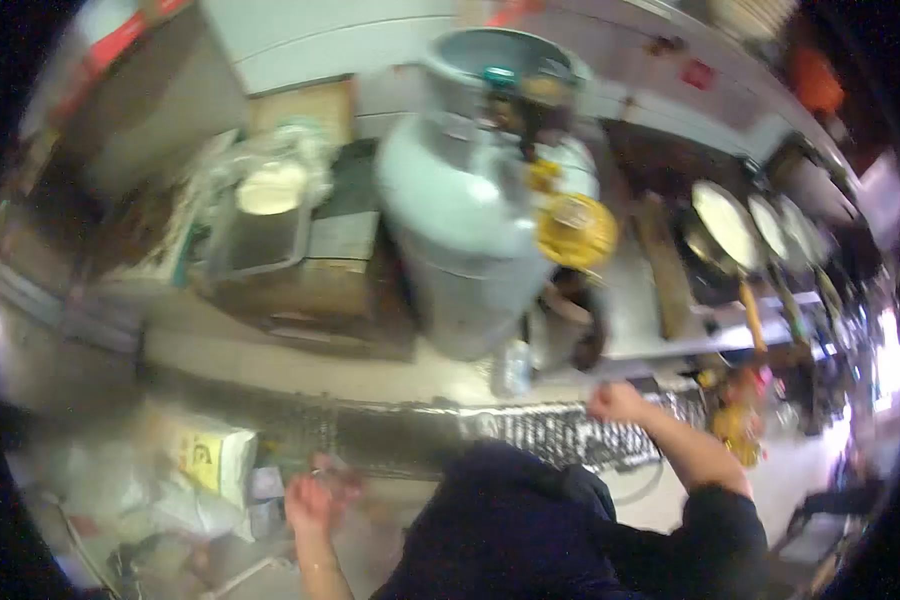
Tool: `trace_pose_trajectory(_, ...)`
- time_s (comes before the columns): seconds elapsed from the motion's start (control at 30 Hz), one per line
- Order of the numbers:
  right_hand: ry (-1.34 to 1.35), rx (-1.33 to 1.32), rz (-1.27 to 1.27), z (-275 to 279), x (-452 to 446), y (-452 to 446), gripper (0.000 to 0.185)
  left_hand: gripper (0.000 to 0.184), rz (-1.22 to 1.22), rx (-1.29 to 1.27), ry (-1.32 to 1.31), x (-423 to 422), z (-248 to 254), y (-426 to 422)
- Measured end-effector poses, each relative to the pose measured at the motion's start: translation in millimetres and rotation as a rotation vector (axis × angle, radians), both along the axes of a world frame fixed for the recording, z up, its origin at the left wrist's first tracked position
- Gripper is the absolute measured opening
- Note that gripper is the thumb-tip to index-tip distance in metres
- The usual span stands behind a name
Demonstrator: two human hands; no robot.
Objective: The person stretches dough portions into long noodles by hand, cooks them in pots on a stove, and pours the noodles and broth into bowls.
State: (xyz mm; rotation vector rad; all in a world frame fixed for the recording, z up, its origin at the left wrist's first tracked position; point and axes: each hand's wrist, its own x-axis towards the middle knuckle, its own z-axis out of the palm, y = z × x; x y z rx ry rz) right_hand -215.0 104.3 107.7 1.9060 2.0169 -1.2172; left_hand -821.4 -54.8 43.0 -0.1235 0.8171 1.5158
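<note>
My left hand is low in the view, left of my dark clothing, with its fingers curled around something reddish and blurred that I cannot make out. To the left of it are a white and yellow box and plastic bags. My right hand is closed, held out over the floor grating on the right. Whether anything is inside it is hidden. A small clear bottle stands to the left of my right hand.
A large grey gas cylinder stands ahead. Left of it, a plastic container sits on a low surface. A yellow round item lies right of the cylinder. Pans line the right side, with yellow bottles below.
</note>
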Motion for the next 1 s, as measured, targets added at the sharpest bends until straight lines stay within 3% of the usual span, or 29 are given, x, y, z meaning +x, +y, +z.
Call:
trace_pose_trajectory(0.03, 0.059, 0.064, 0.061, 10, -19, -7, 0.031, 0.034, 0.253, -0.372, 0.215, -5, 1, 41)
trace_pose_trajectory(0.07, 0.207, 0.006, 0.011, 45, -53, -9, 0.025, 0.050, 0.179, -0.256, 0.401, -3, 25, 80)
trace_pose_trajectory(0.23, 0.502, 0.281, 0.252, 129, -186, 46, 0.016, 0.031, -0.066, 0.116, 0.791, 12, 127, 268)
trace_pose_trajectory(0.27, 0.551, 0.280, 0.183, 131, -205, 62, 0.015, 0.031, -0.140, 0.170, 0.885, 13, 140, 296)
trace_pose_trajectory(0.4, 0.687, 0.304, -0.030, 144, -273, 125, 0.013, 0.032, -0.235, 0.397, 1.302, -16, 143, 381)
trace_pose_trajectory(0.5, 0.705, 0.257, -0.102, 153, -321, 166, 0.019, 0.033, -0.253, 0.395, 1.833, -69, 153, 431)
trace_pose_trajectory(0.63, 0.761, 0.213, -0.008, 144, -407, 227, 0.029, 0.033, -0.578, 0.344, 1.938, -119, 161, 528)
trace_pose_trajectory(0.7, 0.701, 0.256, 0.121, 139, -463, 272, 0.031, 0.039, -0.845, 0.477, 2.067, -134, 164, 591)
trace_pose_trajectory(0.77, 0.666, 0.300, 0.171, 119, -520, 316, 0.033, 0.039, -0.988, 0.748, 1.771, -141, 149, 651)
trace_pose_trajectory(0.83, 0.615, 0.399, 0.073, 97, -564, 358, 0.032, 0.041, -0.952, 0.961, 1.689, -141, 143, 696)
trace_pose_trajectory(0.87, 0.573, 0.448, 0.011, 79, -582, 375, 0.031, 0.042, -1.012, 0.931, 1.495, -143, 143, 708)
trace_pose_trajectory(0.93, 0.473, 0.800, -0.170, 59, -596, 413, 0.033, 0.045, -1.112, 0.862, 1.158, -145, 154, 738)
trace_pose_trajectory(1.0, 0.301, 0.854, -0.356, 53, -595, 431, 0.038, 0.049, -1.178, 0.860, 1.015, -150, 153, 759)
